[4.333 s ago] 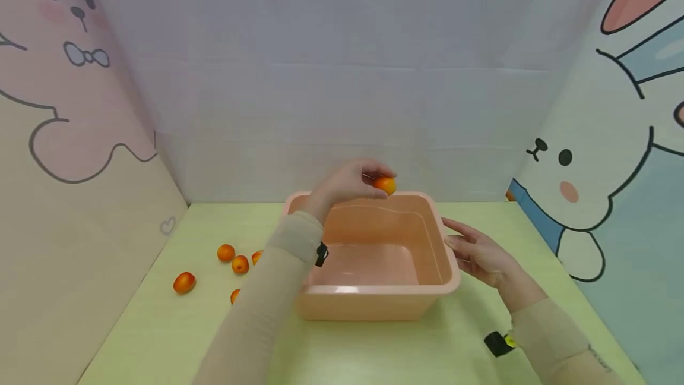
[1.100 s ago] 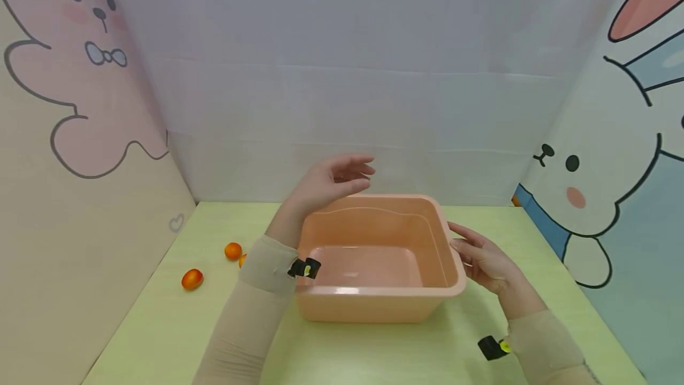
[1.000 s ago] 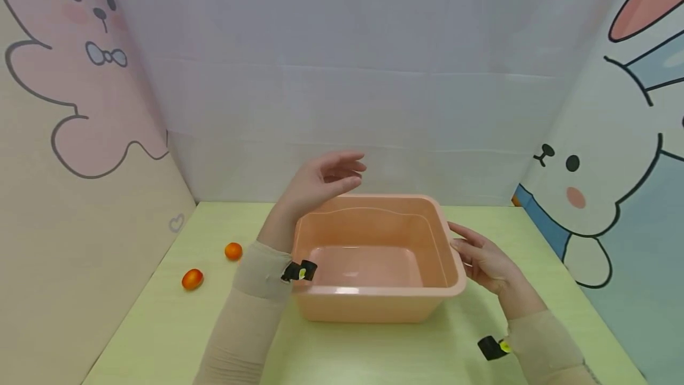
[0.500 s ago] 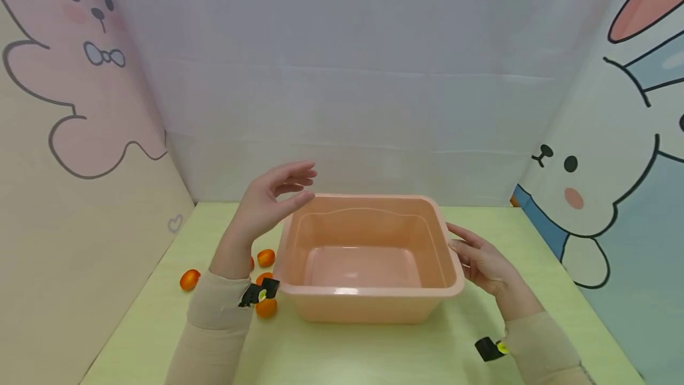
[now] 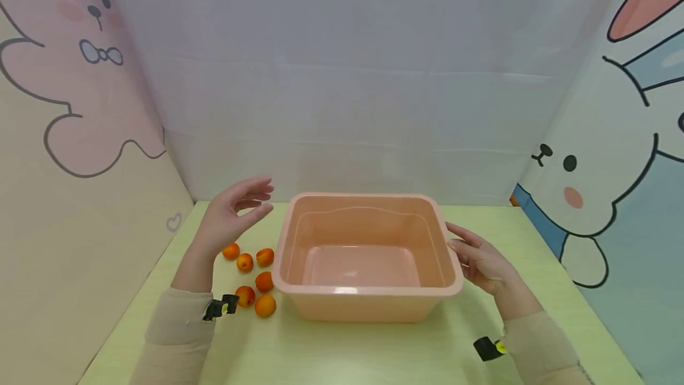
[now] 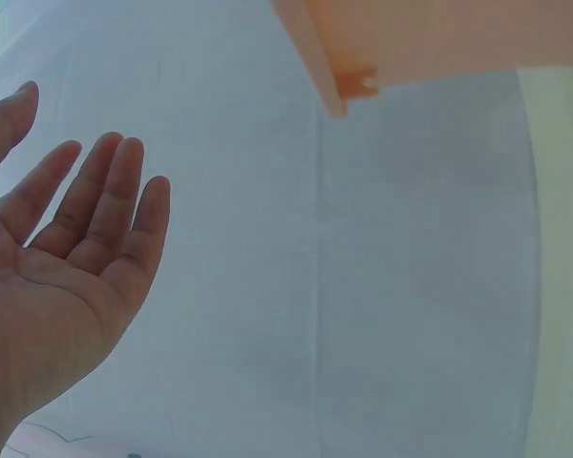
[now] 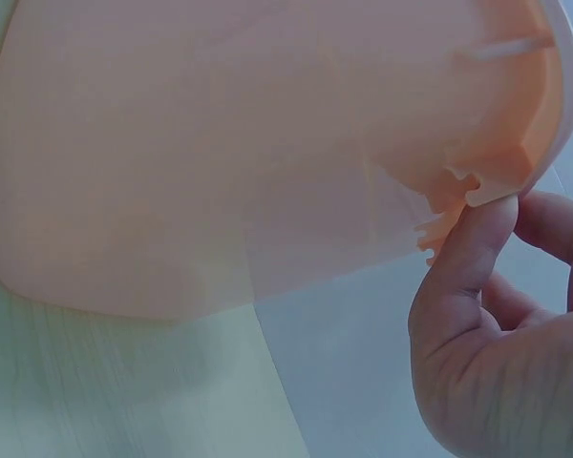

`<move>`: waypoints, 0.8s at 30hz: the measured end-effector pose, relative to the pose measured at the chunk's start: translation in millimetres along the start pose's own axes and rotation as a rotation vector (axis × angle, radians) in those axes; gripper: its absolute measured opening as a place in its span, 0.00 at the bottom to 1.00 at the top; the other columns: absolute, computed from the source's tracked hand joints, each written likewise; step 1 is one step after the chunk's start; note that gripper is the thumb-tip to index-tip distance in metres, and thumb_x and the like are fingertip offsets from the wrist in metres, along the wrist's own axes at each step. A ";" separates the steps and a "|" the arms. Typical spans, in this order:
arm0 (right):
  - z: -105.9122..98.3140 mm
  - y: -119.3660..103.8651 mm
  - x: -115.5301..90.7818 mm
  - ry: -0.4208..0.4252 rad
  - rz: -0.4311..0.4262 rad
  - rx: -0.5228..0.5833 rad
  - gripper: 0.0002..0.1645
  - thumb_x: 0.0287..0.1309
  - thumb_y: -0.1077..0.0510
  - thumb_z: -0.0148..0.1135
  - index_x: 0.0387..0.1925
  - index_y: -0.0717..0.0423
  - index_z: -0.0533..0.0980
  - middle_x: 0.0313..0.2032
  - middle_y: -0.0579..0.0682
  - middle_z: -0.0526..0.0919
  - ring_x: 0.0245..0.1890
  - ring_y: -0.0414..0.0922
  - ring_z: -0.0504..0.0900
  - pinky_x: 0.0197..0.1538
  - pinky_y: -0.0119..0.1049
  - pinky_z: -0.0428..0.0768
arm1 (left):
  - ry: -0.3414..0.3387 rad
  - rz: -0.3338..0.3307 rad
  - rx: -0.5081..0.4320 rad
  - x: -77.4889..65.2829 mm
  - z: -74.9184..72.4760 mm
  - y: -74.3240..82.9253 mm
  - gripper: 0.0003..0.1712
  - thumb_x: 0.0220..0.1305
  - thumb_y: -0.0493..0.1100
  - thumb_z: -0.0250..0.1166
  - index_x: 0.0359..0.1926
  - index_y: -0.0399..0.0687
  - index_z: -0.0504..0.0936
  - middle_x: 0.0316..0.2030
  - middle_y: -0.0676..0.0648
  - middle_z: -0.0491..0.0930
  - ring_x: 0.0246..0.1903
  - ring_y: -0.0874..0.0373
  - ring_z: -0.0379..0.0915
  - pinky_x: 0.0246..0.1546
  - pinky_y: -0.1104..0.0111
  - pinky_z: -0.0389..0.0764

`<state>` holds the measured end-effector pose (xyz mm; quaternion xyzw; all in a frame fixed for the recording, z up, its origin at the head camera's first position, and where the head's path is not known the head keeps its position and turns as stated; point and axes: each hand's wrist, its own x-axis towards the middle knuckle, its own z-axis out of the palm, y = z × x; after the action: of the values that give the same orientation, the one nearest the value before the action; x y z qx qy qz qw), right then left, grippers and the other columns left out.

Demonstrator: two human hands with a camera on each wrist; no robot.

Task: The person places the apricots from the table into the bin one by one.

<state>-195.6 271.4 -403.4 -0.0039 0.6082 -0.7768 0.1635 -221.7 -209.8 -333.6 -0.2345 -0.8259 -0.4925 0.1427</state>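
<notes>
A peach plastic basin (image 5: 369,305) stands on the table, its inner floor showing bare. My left hand (image 5: 232,215) is raised to the left of it, palm turned inward and fingers loosely extended, holding nothing. In the left wrist view this hand (image 6: 67,258) is well apart from the basin's corner (image 6: 439,43). At the basin's right rim, my right hand (image 5: 481,260) pinches the edge; the right wrist view has its thumb (image 7: 468,248) against the underside of the rim. Several small orange fruits, one of them (image 5: 265,305) nearest the front, lie between my left forearm and the basin.
The pale yellow-green table (image 5: 374,352) backs onto a plain whitish sheet (image 5: 347,106). Side panels carry a pink cartoon animal (image 5: 101,117) on the left and a white rabbit (image 5: 598,165) on the right. A black wrist camera (image 5: 487,349) sticks out from my right sleeve.
An orange fruit that my left hand held over the basin is no longer in it. That hand has swung left and down, uncovering the fruits beside the basin. My right hand stays at the rim.
</notes>
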 end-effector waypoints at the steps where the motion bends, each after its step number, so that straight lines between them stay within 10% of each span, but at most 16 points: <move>1: 0.2 0.0 -0.1 0.003 0.001 0.003 0.20 0.72 0.59 0.56 0.60 0.37 0.75 0.46 0.44 0.85 0.38 0.39 0.84 0.38 0.30 0.84 | 0.008 -0.007 0.002 -2.9 -1.6 -4.3 0.27 0.65 0.37 0.68 0.64 0.42 0.75 0.54 0.42 0.80 0.51 0.50 0.77 0.52 0.73 0.77; 24: 5.2 5.8 -0.9 0.065 -0.025 -0.021 0.17 0.72 0.57 0.56 0.57 0.35 0.77 0.42 0.44 0.86 0.32 0.38 0.82 0.33 0.28 0.82 | 0.107 -0.248 0.147 -74.0 -35.6 -91.0 0.28 0.69 0.44 0.65 0.65 0.36 0.72 0.54 0.35 0.79 0.44 0.79 0.71 0.45 0.87 0.71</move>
<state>-192.3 265.6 -407.3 0.0122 0.6211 -0.7721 0.1337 -206.8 -296.2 -419.1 -0.0929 -0.8736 -0.4563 0.1414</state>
